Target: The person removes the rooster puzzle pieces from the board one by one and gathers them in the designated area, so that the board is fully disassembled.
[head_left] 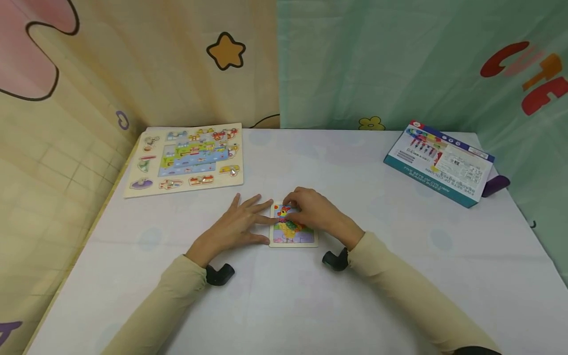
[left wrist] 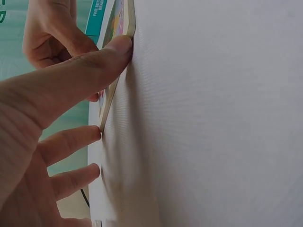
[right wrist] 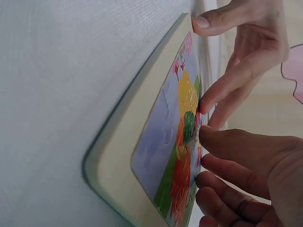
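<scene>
Both our left hand [head_left: 238, 224], fingers spread, and our right hand [head_left: 314, 209] touch the bird puzzle [head_left: 294, 233] on the table [head_left: 275, 305]. Whether the right pinches anything, we cannot tell.

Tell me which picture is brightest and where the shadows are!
Head view: brightest, with a soft shadow beside the left sleeve; right wrist view: dimmer, a thin dark shadow along the puzzle; left wrist view: dim too, soft grey shadows on the cloth near the left fingers.
</scene>
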The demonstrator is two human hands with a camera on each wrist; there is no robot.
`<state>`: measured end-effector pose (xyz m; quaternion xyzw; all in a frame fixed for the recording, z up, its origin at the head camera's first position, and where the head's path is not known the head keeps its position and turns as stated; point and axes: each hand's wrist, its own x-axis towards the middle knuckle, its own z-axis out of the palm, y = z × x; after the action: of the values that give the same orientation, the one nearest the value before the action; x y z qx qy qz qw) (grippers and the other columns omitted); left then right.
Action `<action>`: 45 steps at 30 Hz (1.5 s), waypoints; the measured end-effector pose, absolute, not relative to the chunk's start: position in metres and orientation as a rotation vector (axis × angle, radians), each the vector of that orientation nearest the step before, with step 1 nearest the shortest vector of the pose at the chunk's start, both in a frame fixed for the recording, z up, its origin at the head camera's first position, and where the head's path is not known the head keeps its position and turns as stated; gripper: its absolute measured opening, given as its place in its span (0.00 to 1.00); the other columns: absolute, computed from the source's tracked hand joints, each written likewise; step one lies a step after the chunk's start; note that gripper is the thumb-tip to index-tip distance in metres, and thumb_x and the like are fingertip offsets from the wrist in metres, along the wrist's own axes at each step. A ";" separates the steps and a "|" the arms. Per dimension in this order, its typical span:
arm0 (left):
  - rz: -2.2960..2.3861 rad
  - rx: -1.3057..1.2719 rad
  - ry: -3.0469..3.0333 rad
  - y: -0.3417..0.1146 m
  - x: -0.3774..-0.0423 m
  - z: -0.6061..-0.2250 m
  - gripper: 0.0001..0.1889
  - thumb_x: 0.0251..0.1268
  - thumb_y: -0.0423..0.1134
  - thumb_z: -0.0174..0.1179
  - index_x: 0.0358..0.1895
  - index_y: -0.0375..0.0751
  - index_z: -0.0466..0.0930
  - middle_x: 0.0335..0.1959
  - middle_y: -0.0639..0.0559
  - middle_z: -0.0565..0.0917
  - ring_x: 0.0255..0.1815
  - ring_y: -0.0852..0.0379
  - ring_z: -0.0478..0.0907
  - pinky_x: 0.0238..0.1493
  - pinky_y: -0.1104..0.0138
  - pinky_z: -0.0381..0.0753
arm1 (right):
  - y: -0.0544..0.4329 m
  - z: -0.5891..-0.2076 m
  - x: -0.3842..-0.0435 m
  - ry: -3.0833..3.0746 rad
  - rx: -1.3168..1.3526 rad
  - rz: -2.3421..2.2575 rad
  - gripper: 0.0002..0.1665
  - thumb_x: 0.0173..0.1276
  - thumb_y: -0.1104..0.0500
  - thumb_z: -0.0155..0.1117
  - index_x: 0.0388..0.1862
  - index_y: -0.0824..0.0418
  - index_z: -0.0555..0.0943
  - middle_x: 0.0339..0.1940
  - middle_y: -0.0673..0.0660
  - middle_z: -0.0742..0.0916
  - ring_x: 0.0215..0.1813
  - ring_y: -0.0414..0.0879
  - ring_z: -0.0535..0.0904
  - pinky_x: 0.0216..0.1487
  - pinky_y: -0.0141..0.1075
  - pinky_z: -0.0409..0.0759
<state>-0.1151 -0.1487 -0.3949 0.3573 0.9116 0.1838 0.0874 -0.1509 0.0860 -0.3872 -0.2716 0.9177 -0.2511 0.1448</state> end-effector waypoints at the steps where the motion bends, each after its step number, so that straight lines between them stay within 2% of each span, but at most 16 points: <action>1: 0.548 1.067 2.712 -0.149 -0.115 -0.395 0.28 0.53 0.53 0.72 0.60 0.55 0.82 0.73 0.46 0.67 0.77 0.38 0.53 0.68 0.31 0.40 | 0.084 -0.387 -0.151 2.648 -0.776 -0.712 0.18 0.64 0.56 0.71 0.51 0.59 0.84 0.39 0.51 0.81 0.39 0.44 0.75 0.42 0.36 0.77; 6: 0.573 1.077 2.694 -0.148 -0.116 -0.393 0.27 0.53 0.52 0.73 0.59 0.55 0.83 0.72 0.43 0.68 0.76 0.37 0.53 0.68 0.31 0.42 | 0.078 -0.386 -0.150 2.664 -0.758 -0.666 0.17 0.63 0.56 0.72 0.49 0.60 0.82 0.40 0.51 0.81 0.40 0.45 0.75 0.45 0.37 0.78; 12: 0.601 1.097 2.654 -0.147 -0.117 -0.392 0.26 0.54 0.49 0.73 0.59 0.53 0.83 0.72 0.39 0.66 0.76 0.36 0.54 0.68 0.32 0.49 | 0.073 -0.382 -0.152 2.660 -0.726 -0.622 0.17 0.63 0.56 0.72 0.48 0.60 0.82 0.41 0.52 0.81 0.42 0.45 0.76 0.47 0.39 0.78; 18: 0.602 1.078 2.626 -0.145 -0.117 -0.392 0.24 0.54 0.48 0.73 0.57 0.52 0.85 0.73 0.39 0.64 0.76 0.36 0.52 0.67 0.33 0.52 | 0.071 -0.379 -0.154 2.643 -0.721 -0.597 0.17 0.62 0.57 0.73 0.49 0.59 0.83 0.41 0.51 0.81 0.44 0.46 0.76 0.49 0.40 0.79; 29: 0.641 1.049 2.589 -0.144 -0.117 -0.391 0.24 0.55 0.46 0.73 0.57 0.51 0.84 0.75 0.39 0.61 0.77 0.37 0.49 0.67 0.32 0.49 | 0.068 -0.375 -0.153 2.647 -0.645 -0.520 0.16 0.63 0.55 0.73 0.48 0.57 0.83 0.43 0.50 0.83 0.45 0.46 0.77 0.46 0.41 0.80; 45: 0.615 1.043 2.564 -0.144 -0.119 -0.388 0.24 0.55 0.47 0.72 0.58 0.52 0.83 0.75 0.41 0.62 0.78 0.37 0.47 0.67 0.32 0.47 | 0.069 -0.377 -0.156 2.575 -0.736 -0.630 0.14 0.66 0.60 0.68 0.48 0.64 0.79 0.41 0.54 0.82 0.42 0.46 0.75 0.47 0.38 0.78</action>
<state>-0.1186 -0.1442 -0.3879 0.3635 0.8937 0.2142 0.1527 -0.1562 0.0690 -0.3774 -0.2624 0.9182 -0.2246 0.1940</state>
